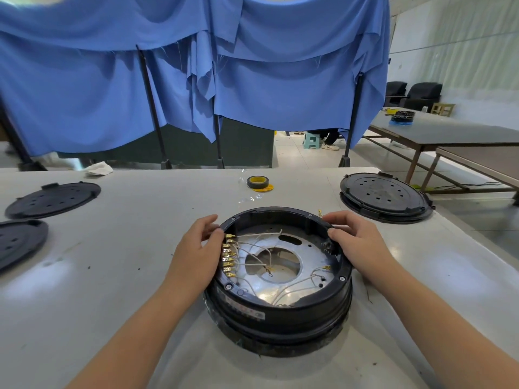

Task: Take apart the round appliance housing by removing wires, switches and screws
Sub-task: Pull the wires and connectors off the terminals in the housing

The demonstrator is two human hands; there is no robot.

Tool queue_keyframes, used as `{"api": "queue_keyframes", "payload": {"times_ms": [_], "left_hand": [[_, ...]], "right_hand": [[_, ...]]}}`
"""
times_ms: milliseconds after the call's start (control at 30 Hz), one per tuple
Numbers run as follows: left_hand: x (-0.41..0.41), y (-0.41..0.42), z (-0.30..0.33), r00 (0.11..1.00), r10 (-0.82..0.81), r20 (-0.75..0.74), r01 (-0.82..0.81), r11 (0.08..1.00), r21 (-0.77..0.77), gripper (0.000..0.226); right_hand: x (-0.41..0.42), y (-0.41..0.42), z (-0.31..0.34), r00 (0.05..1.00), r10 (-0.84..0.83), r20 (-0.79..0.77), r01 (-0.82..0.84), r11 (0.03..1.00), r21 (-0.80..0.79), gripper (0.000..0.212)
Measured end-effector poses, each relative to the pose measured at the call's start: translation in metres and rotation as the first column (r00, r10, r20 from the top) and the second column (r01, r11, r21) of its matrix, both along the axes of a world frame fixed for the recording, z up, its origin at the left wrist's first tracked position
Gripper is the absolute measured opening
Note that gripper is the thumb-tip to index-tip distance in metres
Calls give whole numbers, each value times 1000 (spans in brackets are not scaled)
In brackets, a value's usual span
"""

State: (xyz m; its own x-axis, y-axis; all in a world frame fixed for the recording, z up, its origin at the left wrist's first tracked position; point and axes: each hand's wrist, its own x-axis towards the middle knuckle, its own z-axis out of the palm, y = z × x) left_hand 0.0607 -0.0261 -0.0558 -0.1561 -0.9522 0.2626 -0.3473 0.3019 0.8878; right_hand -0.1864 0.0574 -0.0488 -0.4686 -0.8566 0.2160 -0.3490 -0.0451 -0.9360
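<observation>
Housing [280,310] top open; wires [252,248] crowd left wall; hands [196,248] flank rim.

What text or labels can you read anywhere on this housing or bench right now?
Nothing is legible.
Label on the housing's near outer wall: red and white print, too blurred to read.
Tape roll: no readable marking.
Black lids: no text visible.

Two bare forearms reach forward from the bottom edge, angled in toward each other. The left hand [198,249] is curled at the left side of a round housing [280,313] — fingers bent against its rim. The right hand [358,241] grips the far right rim — thumb inside, fingers over the edge.
</observation>
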Motion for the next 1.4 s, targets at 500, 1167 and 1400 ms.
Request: {"api": "queue_keyframes", "payload": {"times_ms": [500, 1167, 1400], "left_hand": [[-4, 15, -18, 981, -47, -190, 54, 998, 33, 38], [-4, 14, -23, 971, -72, -227, 65, 997, -40, 40], [-4, 15, -22, 971, -74, -228, 65, 997, -46, 40]], "right_hand": [[8, -1, 24, 840, -11, -543, 1, 1000, -19, 15], [97, -71, 26, 718, 436, -542, -340, 900, 275, 11], [101, -71, 26, 685, 414, -599, -306, 910, 279, 11]]}}
